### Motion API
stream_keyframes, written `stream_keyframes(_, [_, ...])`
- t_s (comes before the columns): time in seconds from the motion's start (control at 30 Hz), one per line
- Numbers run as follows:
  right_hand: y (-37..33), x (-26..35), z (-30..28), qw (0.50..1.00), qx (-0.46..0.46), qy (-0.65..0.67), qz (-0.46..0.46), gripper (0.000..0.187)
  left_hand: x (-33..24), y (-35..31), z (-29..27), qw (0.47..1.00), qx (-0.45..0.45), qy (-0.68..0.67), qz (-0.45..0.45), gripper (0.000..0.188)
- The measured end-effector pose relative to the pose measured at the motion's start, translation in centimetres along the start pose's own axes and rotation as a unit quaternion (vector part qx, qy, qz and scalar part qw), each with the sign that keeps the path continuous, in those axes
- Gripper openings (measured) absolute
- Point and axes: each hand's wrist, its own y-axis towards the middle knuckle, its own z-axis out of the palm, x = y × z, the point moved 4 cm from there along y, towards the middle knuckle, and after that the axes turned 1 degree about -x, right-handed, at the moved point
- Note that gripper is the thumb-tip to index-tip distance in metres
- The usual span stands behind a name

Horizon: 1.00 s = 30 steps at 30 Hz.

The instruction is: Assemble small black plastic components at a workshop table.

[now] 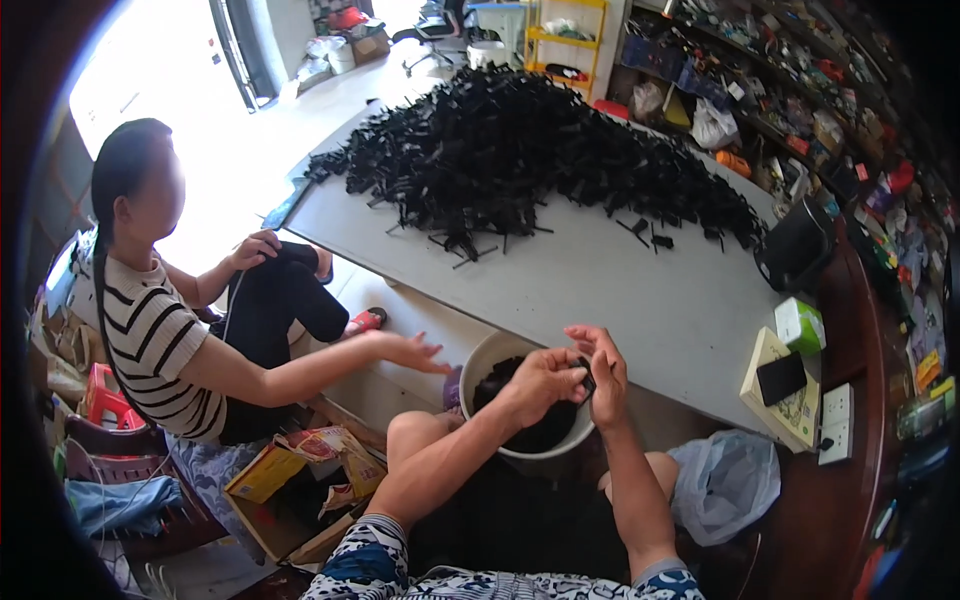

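While the left hand [541,386], fingers curled, pinches a small black part [587,379] above the near bucket [487,353], the right hand [606,384] cups loosely beside it, its own hold unclear; two-handed handling seems in progress, the next move probably calling for a steady pinch.

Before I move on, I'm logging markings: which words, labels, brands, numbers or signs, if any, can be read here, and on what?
None reads clearly enough to quote.
Yellow carton: printing too blurred.
Pale yellow book-like item under the black phone: print too small.
Green-and-white packet: any print too blurred.
Shelf goods at right: too small.
Small black piece in the hands: no legible marking.
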Motion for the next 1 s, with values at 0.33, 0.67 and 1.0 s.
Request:
stream_keyframes(0.33, [0.1,-0.7,-0.8,0.96,0.058,0.236,0.139,0.025,-4.4,-0.4,-1.6,0.977,0.003,0.188,0.101,0.009])
stream_keyframes(0.67, [-0.9,-0.7,-0.3,0.955,0.075,0.159,0.24,0.02,-5.2,-1.5,-0.1,0.947,0.03,0.308,0.088,0.008])
stream_keyframes(1.0, [-1.2,-0.8,1.5,0.969,-0.066,-0.233,0.045,0.021,-2.7,-0.6,-1.2,0.832,-0.172,0.474,0.233,0.006])
